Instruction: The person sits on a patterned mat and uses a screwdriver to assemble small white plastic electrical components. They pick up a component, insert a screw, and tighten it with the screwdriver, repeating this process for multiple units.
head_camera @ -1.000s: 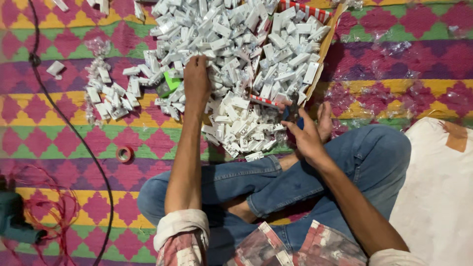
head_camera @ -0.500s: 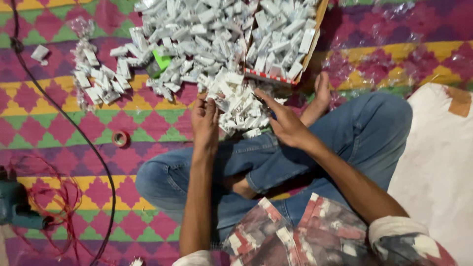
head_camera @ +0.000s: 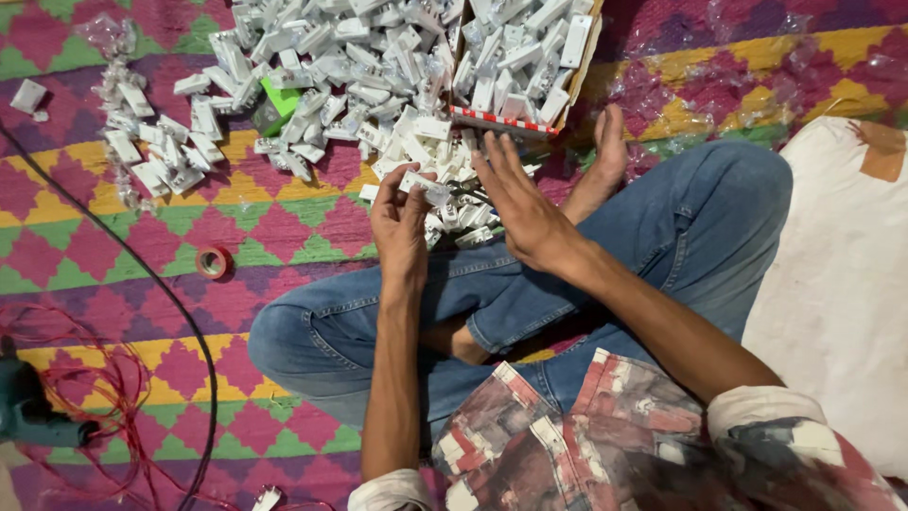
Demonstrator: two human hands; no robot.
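Head view looks down on a person sitting cross-legged on a patterned mat (head_camera: 284, 227), with a heap of small white plastic parts (head_camera: 359, 66) spilling from a cardboard box (head_camera: 577, 66). The left hand (head_camera: 402, 222) has its fingers closed around one white part (head_camera: 424, 186) just in front of the knees. The right hand (head_camera: 515, 203) hovers beside it, fingers spread and holding nothing. To handle this well, I judge the left hand should keep the part steady and turned toward the right hand — so the free fingers can meet it squarely — without nudging the loose pile touching it.
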